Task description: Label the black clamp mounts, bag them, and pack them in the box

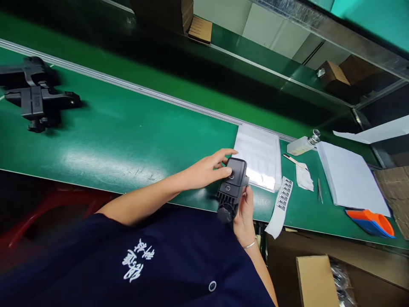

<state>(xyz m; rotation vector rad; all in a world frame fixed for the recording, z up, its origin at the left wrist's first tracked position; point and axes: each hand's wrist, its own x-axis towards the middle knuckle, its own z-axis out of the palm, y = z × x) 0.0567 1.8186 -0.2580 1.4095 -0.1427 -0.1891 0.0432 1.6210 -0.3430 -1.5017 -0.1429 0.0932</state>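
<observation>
A black plastic bracket-like part (pixel 235 181) with two round screw holes, ribs and a dark knob at its lower end is held in front of my body, at the table's front edge. My right hand (pixel 244 213) grips it from the right and below, its fingers partly hidden behind it. My left hand (pixel 207 170) is at its upper left, thumb on the face and index finger stretched past the top; the other fingers are partly hidden. Just beyond the part lies a stack of clear plastic bags (pixel 258 153). A strip of printed labels (pixel 283 198) hangs over the table edge to the right.
Black assembled clamp-like parts (pixel 35 94) sit at the far left of the green table (pixel 143 132). Rightward are a white bottle (pixel 300 146), a brush (pixel 294 160), a folded wipe (pixel 304 177), tweezers (pixel 320 191), white sheets (pixel 351 175) and an orange-and-blue tray (pixel 372 222). A cardboard box (pixel 318 279) stands below.
</observation>
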